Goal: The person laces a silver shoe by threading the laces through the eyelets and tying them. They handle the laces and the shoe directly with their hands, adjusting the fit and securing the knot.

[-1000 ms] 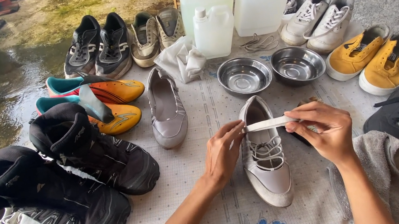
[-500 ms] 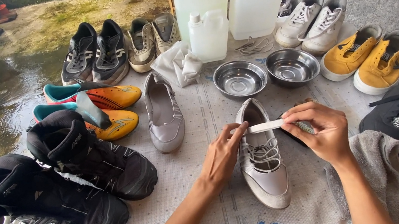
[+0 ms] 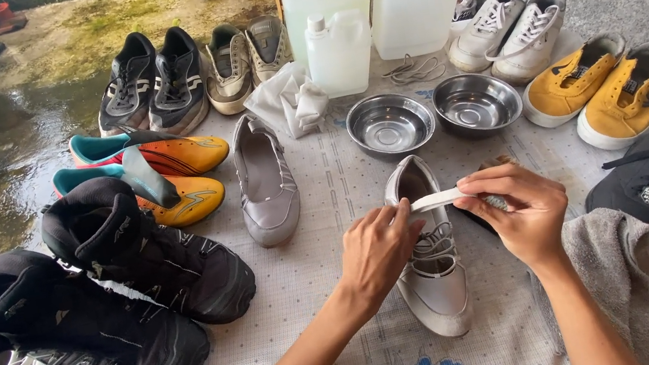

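Both hands [image 3: 453, 227] pinching a pale elastic strap [image 3: 437, 199] across a silver-grey slip-on shoe [image 3: 433, 265]; best kept taut, flat, untwisted.

bowls [image 3: 431, 115] behind shoe [image 3: 432, 270], towel [image 3: 616, 267] right

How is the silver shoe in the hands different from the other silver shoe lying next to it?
The silver shoe under the hands has its strap pulled across between the left hand and right hand; the other silver shoe lies untouched. The held shoe sits nearer the person, below the steel bowls; the other lies beside the orange boots. Both are grey-silver flats, toes towards the person.
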